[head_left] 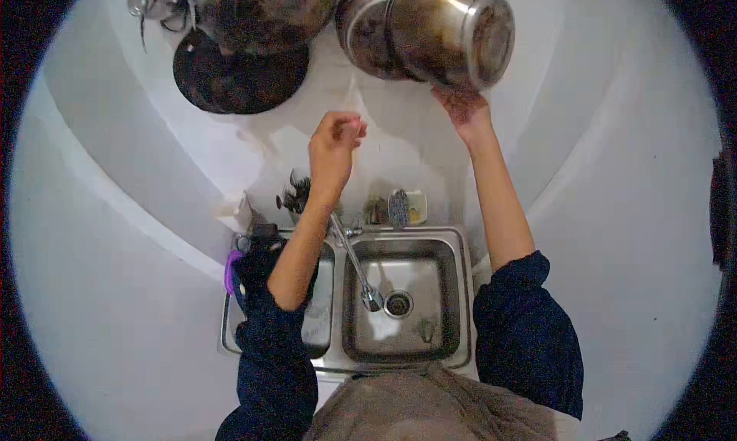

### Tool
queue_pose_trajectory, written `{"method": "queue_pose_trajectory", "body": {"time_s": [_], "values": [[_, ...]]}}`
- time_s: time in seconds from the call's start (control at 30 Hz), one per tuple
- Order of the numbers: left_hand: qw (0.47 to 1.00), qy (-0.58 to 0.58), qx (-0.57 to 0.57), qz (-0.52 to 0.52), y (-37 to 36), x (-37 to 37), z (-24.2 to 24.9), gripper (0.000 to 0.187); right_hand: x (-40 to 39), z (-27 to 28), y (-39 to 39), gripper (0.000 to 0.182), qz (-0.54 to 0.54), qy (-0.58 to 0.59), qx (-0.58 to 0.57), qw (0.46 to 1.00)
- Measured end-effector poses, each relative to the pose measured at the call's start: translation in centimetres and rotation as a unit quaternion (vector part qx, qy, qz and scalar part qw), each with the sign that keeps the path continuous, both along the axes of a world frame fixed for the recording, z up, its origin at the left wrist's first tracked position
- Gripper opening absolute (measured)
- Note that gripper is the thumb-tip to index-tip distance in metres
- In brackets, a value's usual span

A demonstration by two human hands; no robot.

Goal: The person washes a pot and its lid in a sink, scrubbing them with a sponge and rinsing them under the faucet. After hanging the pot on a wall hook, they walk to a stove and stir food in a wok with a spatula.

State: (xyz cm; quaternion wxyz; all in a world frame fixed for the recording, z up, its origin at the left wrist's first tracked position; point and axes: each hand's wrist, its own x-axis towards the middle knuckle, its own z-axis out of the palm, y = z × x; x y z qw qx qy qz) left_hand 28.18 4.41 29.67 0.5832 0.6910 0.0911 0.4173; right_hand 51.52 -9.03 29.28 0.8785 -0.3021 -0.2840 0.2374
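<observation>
High on the right, my right hand [464, 112] reaches up to a large stained metal pot [441, 30]. Its fingers press against the pot's lower side, partly hidden by it. A second metal pot [366, 30] sits against the first on its left. My left hand [336, 138] is raised in front of the white wall, its fingers curled in loosely, and nothing shows in them. Up and to the left of that hand is a round black pan [238, 76], apart from it.
Another large dark pot [265, 11] hangs at upper left, beside shiny metal utensils [157, 0]. Below is a double steel sink [464, 303] with a faucet [355, 260]. Behind it stand dark utensils [293, 194] and a white soap dish [417, 207] with a scouring pad [398, 208].
</observation>
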Motion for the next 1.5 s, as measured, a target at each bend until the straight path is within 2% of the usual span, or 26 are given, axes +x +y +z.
{"method": "queue_pose_trajectory", "body": {"time_s": [0.1, 0.17, 0.2, 0.23, 0.27, 0.3, 0.33, 0.37, 0.4, 0.43, 0.47, 0.53, 0.57, 0.6, 0.63, 0.7, 0.73, 0.8, 0.9, 0.97, 1.07, 1.17, 1.27, 1.37, 1.4, 1.5], "values": [[0.996, -0.002, -0.044, 0.075, -3.2, -5.1, -4.5, 0.014, -3.2, -1.9, -1.9, 0.031, 0.013, -0.017, -0.045, 0.999], [0.993, 0.015, -0.115, 0.017, -4.8, -9.2, -9.2, 0.012, -6.0, -5.8, -4.8, 0.034, 0.053, -0.01, -0.086, 0.995], [0.97, 0.009, -0.24, -0.049, -5.4, -11.2, -12.5, 0.012, -6.2, -10.3, -6.3, 0.034, 0.173, 0.018, -0.082, 0.981], [0.926, 0.002, -0.36, -0.112, -6.0, -13.2, -16.3, 0.011, -6.8, -15.2, -7.6, 0.034, 0.291, 0.046, -0.075, 0.953], [0.88, -0.016, -0.45, -0.154, -6.8, -15.1, -19.7, 0.01, -9.5, -17.7, -9.2, 0.033, 0.301, 0.094, -0.224, 0.922], [0.824, -0.038, -0.531, -0.194, -7.7, -16.7, -23.1, 0.009, -11.5, -22.6, -9.7, 0.043, 0.292, -0.055, -0.313, 0.902], [0.774, -0.02, -0.597, -0.209, -8.2, -18.1, -25.9, 0.006, -13.2, -25.1, -10.2, 0.04, 0.357, -0.017, -0.402, 0.843], [0.72, -0.003, -0.657, -0.224, -8.5, -19.2, -28.8, 0.005, -13.7, -27.6, -9.8, 0.037, 0.288, -0.082, -0.44, 0.846], [0.792, 0.122, -0.558, -0.215, -9.1, -20.4, -32.5, 0.007, -14.3, -30.6, -9.4, 0.034, 0.216, -0.144, -0.473, 0.842], [0.838, 0.248, -0.442, -0.201, -9.5, -21.5, -36.2, 0.01, -14.9, -33.3, -8.8, 0.032, 0.142, -0.202, -0.501, 0.83], [0.86, 0.362, -0.312, -0.182, -9.6, -21.6, -38.9, 0.013, -14.8, -35.3, -7.9, 0.029, 0.067, -0.264, -0.523, 0.808], [0.898, 0.38, -0.153, -0.158, -9.8, -21.7, -42.3, 0.018, -15.3, -34.9, -5.5, 0.028, -0.123, -0.39, -0.549, 0.729], [0.908, 0.386, -0.073, -0.145, -10.3, -21.8, -43.1, 0.021, -14.7, -32.5, -3.1, 0.029, -0.235, -0.454, -0.544, 0.665], [0.874, 0.459, -0.108, -0.121, -10.2, -20.1, -37.5, 0.022, -13.5, -31.6, -1.3, 0.033, -0.307, -0.478, -0.501, 0.653], [0.854, 0.501, -0.092, -0.106, -9.8, -18.9, -34.8, 0.021, -12.1, -31.1, 0.4, 0.038, -0.379, -0.499, -0.452, 0.635], [0.808, 0.582, -0.063, -0.074, -9.4, -17.8, -32.5, 0.019, -9.8, -31.4, 3.3, 0.046, -0.367, -0.408, -0.534, 0.643], [0.839, 0.528, -0.108, -0.076, -9.1, -18.1, -33.1, 0.02, -8.9, -31.4, 4.1, 0.047, -0.327, -0.394, -0.55, 0.66], [0.868, 0.482, -0.11, -0.045, -9.1, -19.4, -37.0, 0.02, -7.5, -31.6, 4.7, 0.049, -0.242, -0.361, -0.582, 0.687], [0.891, 0.434, -0.128, -0.025, -9.3, -20.4, -37.1, 0.02, -5.4, -30.8, 4.0, 0.052, -0.258, -0.417, -0.523, 0.697], [0.905, 0.409, -0.111, -0.025, -9.7, -21.6, -38.7, 0.02, -5.3, -28.0, 3.2, 0.053, -0.303, -0.544, -0.439, 0.648], [0.89, 0.444, -0.097, -0.023, -10.2, -22.0, -38.1, 0.021, -4.2, -27.6, 2.7, 0.052, -0.246, -0.602, -0.51, 0.563], [0.903, 0.407, -0.135, -0.014, -10.6, -22.5, -39.0, 0.021, -5.4, -28.6, 3.5, 0.044, -0.312, -0.636, -0.477, 0.521], [0.86, 0.5, -0.105, -0.003, -10.6, -21.8, -37.1, 0.022, -9.2, -29.1, 5.9, 0.036, -0.206, -0.609, -0.402, 0.652], [0.878, 0.468, -0.098, -0.011, -10.8, -22.4, -38.4, 0.022, -13.1, -30.9, 8.3, 0.028, -0.125, -0.547, -0.389, 0.731], [0.869, 0.455, -0.193, -0.018, -10.8, -22.3, -36.7, 0.026, -13.9, -31.3, 8.4, 0.031, -0.105, -0.558, -0.436, 0.698], [0.874, 0.469, -0.128, 0.022, -10.9, -22.5, -36.0, 0.027, -16.7, -33.2, 7.7, 0.035, -0.182, -0.512, -0.406, 0.735]]}}
